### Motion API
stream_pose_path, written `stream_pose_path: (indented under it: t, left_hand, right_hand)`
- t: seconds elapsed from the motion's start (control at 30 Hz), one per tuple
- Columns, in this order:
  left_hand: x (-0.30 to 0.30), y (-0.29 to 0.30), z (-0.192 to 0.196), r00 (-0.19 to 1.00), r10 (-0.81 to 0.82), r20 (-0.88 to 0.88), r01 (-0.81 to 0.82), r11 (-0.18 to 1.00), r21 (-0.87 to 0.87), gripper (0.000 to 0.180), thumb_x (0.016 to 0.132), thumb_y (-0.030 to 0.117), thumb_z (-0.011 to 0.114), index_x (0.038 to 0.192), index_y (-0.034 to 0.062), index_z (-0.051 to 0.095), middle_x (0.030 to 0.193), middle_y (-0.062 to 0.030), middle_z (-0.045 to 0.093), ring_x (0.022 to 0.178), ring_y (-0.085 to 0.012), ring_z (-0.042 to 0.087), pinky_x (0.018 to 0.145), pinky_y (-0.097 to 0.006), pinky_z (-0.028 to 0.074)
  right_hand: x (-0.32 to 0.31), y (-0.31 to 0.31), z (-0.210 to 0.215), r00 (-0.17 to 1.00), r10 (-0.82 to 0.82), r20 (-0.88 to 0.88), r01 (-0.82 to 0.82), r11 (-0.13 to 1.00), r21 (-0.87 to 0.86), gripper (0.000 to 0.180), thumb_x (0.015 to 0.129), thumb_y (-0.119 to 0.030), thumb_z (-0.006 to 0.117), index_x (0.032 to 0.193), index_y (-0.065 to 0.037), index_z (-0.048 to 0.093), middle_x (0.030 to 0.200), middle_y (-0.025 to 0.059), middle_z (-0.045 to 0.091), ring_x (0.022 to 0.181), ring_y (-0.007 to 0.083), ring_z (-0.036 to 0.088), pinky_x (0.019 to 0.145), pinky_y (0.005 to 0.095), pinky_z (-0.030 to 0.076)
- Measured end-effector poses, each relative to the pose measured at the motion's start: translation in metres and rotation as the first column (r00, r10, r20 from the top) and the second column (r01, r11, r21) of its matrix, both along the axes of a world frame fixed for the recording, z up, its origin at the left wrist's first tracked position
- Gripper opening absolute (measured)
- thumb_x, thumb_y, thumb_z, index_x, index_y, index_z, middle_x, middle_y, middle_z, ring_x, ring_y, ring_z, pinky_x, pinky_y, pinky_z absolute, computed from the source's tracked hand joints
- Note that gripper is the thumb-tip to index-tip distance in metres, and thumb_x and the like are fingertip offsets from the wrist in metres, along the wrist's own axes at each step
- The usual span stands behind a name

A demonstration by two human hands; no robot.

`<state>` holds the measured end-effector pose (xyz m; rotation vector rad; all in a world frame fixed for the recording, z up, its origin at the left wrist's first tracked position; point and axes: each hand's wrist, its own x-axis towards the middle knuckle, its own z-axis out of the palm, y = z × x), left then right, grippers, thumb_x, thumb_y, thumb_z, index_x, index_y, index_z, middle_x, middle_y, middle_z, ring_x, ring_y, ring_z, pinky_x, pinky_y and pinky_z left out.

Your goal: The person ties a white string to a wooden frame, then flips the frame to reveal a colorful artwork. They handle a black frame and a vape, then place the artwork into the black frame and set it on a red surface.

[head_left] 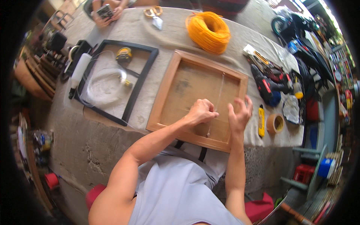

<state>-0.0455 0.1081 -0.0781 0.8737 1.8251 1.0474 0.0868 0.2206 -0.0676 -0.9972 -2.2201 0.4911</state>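
Note:
A wooden frame (164,90) with a brown backing lies face down on the cloth-covered table in front of me. A thin pale cord (221,90) runs across it, from the far rail to the near rail, nearer the right side. My left hand (202,111) is over the frame with its fingers pinched together at the cord. Over the frame's right rail is my right hand (240,114), its fingers apart and curved, with nothing visible in them. Whether a fine strand runs between the two hands is too small to tell.
Left lies a black frame (140,87) with a clear line coil (103,88) and yellow tape measure (123,55). Orange rope (208,32) sits beyond. Right are a drill (262,84), yellow cutter (261,120) and tape roll (275,123). Another person's hands (116,14) hold something at the far left.

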Motion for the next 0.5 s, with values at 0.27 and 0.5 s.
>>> stream_pose_path:
  t: [0.27,0.5]
  left_hand:
    - [-0.006,-0.002,-0.009,0.985,0.078,0.152,-0.086,0.995,0.050,0.029,0.075,0.027,0.074,0.076,-0.0011,0.070,0.059,-0.0091,0.064,0.054,-0.0106,0.059,0.049,-0.027,0.048]
    - [-0.005,-0.010,-0.005,0.985,0.070,0.160,-0.095,0.984,0.153,0.022,0.080,0.022,0.071,0.079,-0.0005,0.070,0.065,-0.0080,0.067,0.061,-0.0096,0.062,0.055,-0.026,0.051]
  right_hand:
    - [0.016,-0.071,0.003,0.990,0.138,-0.019,-0.133,0.896,-0.424,0.015,0.080,-0.008,0.071,0.087,0.005,0.066,0.069,0.0089,0.066,0.059,0.0124,0.060,0.056,0.0275,0.048]
    - [0.005,-0.078,-0.010,0.985,0.029,-0.169,-0.107,0.876,-0.471,0.014,0.082,-0.006,0.070,0.090,0.006,0.067,0.069,0.0059,0.066,0.060,0.0083,0.059,0.056,0.0249,0.047]
